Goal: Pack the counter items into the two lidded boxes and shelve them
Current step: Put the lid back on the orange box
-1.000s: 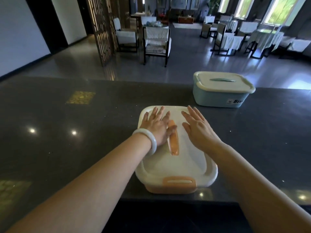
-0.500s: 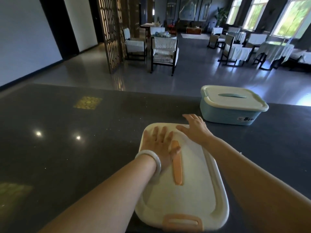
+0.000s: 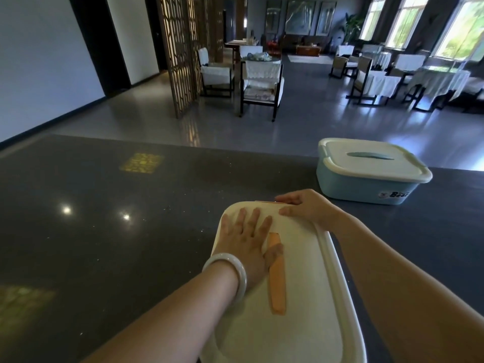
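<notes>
A cream box with an orange handle strip (image 3: 277, 289) on its white lid (image 3: 309, 279) sits at the near edge of the dark counter (image 3: 104, 231). My left hand (image 3: 246, 239) lies flat on the lid, fingers spread, with the thumb on the handle strip. At the lid's far edge my right hand (image 3: 306, 205) has its fingers over the rim by an orange latch and its thumb on top, pinching that edge. A light blue box (image 3: 366, 187) with its white lid on stands further back to the right, apart from both hands.
The counter stretches wide to the left, showing only light reflections. Beyond its far edge lies a hall floor with chairs (image 3: 262, 87), a wooden lattice screen (image 3: 183, 56) and covered tables (image 3: 432, 82) by the windows.
My right hand slid from the middle of the lid to its far edge and curled over the rim. My left hand stayed flat on the lid. The view moved closer over the box.
</notes>
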`<state>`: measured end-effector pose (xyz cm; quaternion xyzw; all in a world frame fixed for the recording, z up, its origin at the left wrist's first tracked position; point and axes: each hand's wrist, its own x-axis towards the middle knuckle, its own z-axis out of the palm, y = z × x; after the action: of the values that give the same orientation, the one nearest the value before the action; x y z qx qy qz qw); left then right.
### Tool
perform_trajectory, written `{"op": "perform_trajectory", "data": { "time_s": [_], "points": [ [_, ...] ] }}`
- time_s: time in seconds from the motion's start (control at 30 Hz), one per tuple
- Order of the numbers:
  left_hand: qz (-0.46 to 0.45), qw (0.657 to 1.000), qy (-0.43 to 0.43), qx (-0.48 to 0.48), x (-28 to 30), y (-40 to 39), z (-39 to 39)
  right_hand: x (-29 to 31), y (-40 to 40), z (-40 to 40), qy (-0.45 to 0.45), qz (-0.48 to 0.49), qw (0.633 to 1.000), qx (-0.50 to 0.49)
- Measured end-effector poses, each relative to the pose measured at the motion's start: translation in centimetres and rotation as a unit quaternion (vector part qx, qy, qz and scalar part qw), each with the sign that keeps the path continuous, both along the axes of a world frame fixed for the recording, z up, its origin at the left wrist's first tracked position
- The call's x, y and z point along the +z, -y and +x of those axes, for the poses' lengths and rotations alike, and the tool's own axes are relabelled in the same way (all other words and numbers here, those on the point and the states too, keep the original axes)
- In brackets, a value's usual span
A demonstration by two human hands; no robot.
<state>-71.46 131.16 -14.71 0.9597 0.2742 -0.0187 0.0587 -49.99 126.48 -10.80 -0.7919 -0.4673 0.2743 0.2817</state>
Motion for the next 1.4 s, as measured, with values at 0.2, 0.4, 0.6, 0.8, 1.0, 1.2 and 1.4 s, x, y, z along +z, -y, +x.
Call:
{"op": "perform_trajectory", "data": {
  "time_s": [0.2,0.4,0.6,0.8,1.0,1.2,1.4],
  "points": [
    [0.002,1.0,0.002,-0.004,0.0,0.0,0.1,-0.2,0.2,0.0,-0.031,0.029,0.999,-0.004],
    [0.004,1.0,0.002,-0.001,-0.1,-0.1,0.3,-0.3,0.4,0.0,-0.056,0.06,0.997,-0.014],
    [0.011,1.0,-0.013,0.002,0.1,-0.2,0.3,-0.6,0.7,-0.1,-0.068,0.085,0.994,-0.018],
    [0.01,1.0,-0.016,0.005,0.3,-0.1,0.2,-0.8,0.8,-0.2,-0.097,0.118,0.988,-0.025],
    [0.012,1.0,-0.019,0.005,0.3,-0.3,0.1,-0.4,0.9,-0.5,-0.082,0.109,0.99,-0.022],
    [0.019,0.999,-0.026,0.016,0.1,-0.3,0.3,-0.4,2.0,-2.0,0.013,0.09,0.995,-0.035],
    [0.002,0.999,-0.029,0.03,0.8,0.0,0.2,-2.1,4.9,-3.0,0.15,0.032,0.986,-0.059]
  ]
}}
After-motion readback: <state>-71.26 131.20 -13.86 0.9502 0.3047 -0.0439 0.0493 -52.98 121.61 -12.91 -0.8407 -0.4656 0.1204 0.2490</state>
